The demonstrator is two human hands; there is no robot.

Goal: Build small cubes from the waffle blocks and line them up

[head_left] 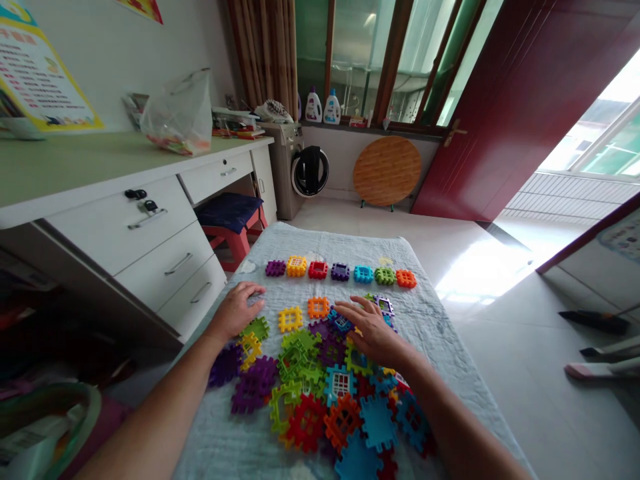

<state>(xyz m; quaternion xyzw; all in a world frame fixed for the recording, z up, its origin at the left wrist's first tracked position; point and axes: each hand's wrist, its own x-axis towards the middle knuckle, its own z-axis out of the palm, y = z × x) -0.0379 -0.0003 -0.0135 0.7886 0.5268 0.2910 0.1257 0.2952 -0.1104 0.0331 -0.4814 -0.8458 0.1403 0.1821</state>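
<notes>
1. At the far left stands a white desk with drawers (150,227), near the left edge of the counter (435,327). The gap between them looks narrow, so I judge that side gives little room for an elbow.
2. The left hand (239,310) lies palm down on the bare cloth of the counter. Its grip is fully open and has hold of nothing. It seems to rest there as a support, beside the tiles and not among them. A green tile (256,328) lies just beside it; I cannot tell if they touch.
3. A yellow tile (291,319) and an orange tile (319,307) lie flat and single, apart from each other.
4. Behind them, a row of seven tiles (341,271) runs side by side along the far part of the counter, probably to keep it separate from the loose ones.
5. The heap of tiles (310,393) fills the near middle; the pieces overlap and some are tilted.
6. The right hand (373,333) is over the far right part of the heap, fingers spread, tips on a blue tile (341,321). Its grip is open and closes around nothing; what is under the palm is hidden.
7. To the right remains a strip of bare cloth, then the counter edge and open floor (500,347).
</notes>
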